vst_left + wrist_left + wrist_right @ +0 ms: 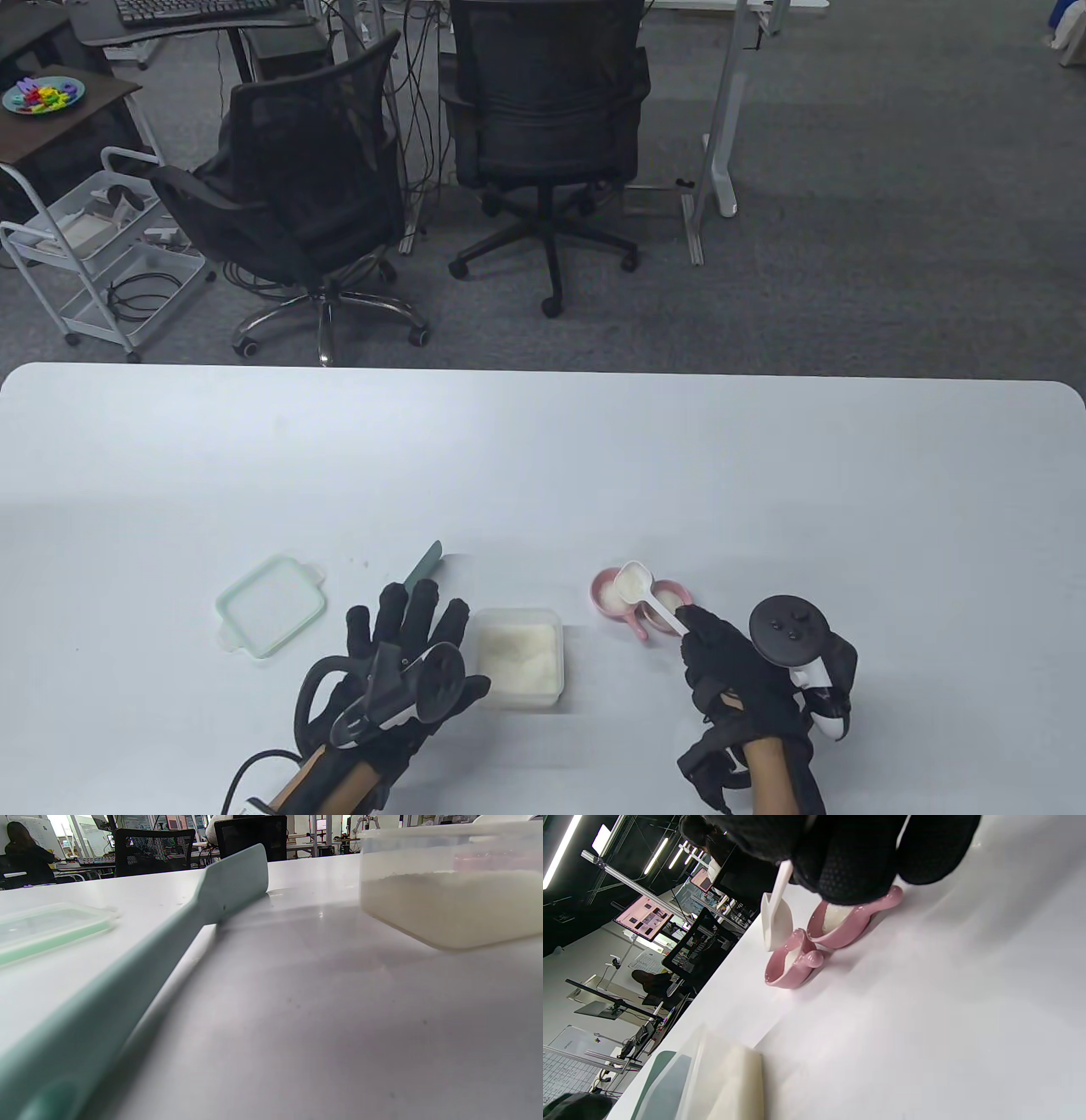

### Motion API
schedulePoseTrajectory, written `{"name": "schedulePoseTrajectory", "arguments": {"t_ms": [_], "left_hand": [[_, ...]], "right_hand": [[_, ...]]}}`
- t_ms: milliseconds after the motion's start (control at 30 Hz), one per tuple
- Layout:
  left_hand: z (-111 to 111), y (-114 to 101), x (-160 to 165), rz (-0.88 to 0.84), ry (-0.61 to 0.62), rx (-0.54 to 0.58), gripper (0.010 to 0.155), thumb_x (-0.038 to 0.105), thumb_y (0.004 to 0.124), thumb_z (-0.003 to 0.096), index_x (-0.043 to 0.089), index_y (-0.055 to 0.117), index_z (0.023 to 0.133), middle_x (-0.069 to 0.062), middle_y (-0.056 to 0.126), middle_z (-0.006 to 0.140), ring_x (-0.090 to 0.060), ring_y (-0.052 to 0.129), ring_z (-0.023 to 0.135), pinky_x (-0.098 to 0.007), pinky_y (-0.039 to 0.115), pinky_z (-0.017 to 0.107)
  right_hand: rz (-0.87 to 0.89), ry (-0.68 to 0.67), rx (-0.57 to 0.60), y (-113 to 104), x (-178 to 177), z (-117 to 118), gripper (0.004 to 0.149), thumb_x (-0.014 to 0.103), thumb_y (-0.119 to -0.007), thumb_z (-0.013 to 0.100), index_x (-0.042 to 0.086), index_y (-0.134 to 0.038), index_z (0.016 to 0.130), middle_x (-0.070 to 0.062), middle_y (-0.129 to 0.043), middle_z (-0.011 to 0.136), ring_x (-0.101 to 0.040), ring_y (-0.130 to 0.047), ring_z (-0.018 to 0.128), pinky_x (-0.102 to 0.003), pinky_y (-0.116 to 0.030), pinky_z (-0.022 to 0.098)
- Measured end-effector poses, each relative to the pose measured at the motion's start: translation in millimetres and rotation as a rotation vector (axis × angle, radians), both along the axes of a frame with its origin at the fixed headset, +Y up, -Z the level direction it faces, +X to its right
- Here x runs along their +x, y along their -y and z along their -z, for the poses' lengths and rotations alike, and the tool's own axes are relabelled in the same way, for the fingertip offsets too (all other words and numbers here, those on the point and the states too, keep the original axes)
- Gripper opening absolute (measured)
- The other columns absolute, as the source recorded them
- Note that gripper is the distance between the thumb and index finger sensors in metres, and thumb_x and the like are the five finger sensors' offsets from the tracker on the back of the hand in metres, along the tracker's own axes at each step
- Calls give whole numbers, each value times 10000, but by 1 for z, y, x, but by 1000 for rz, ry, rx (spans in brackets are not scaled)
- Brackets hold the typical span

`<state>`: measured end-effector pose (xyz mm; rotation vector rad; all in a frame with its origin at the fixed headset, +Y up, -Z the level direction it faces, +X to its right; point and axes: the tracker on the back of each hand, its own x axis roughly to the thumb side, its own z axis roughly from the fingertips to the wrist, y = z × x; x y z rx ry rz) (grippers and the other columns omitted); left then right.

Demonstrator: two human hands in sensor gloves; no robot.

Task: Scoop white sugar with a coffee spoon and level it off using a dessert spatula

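A mint-rimmed lid (271, 604) lay at the left of the white table (543, 458), apart from the other items. Just to its right, the pale green dessert spatula (424, 565) rested flat on the tabletop, its blade pointing away from the person. The left hand (399, 654) lay over the spatula's handle with fingers straight and spread, pressed flat rather than curled around it. Beside that hand stood a clear square container (517, 655) holding white sugar (514, 650), its top uncovered. Farther right sat two small pink dishes (638, 598), touching each other, each with white sugar inside. The right hand (730, 671) pinched the handle of a white coffee spoon (649, 594), fingers curled tightly around it; the spoon's bowl, filled with sugar, hung over the left pink dish. Beyond the table stood two black office chairs (543, 127) and a white wire cart (93, 255).
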<state>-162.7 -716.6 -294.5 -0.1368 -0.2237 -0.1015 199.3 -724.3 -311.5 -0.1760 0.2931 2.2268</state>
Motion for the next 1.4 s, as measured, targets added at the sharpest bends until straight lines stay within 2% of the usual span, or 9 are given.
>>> {"name": "schedulePoseTrajectory", "arguments": {"t_ms": [300,700,1400], "left_hand": [[0,1,1,13,4,-14,880,787,508,492,381,264,1233,-58,164,1321,-473,258,1237,-726,305,810],[0,1,2,-4,14,-7,868,781,520,488,387,295,1228,-51,179,1322,-466,265,1237,-724,308,810],[0,3,1,-2,12,-7,874,783,517,487,385,288,1231,-54,171,1322,-472,252,1236,-726,302,809]], "right_hand": [[-88,-12,35,-2,-10,0,508,211,-669,649,64,-577,1126,-155,-803,890,-284,-873,658,-611,-628,704],[-639,-93,183,-19,-55,-8,513,213,-677,642,112,-562,1131,-135,-767,934,-286,-850,712,-610,-595,753],[-1089,-143,314,-24,-95,-20,522,215,-683,638,183,-537,1138,-115,-716,986,-282,-814,770,-601,-536,795]]}}
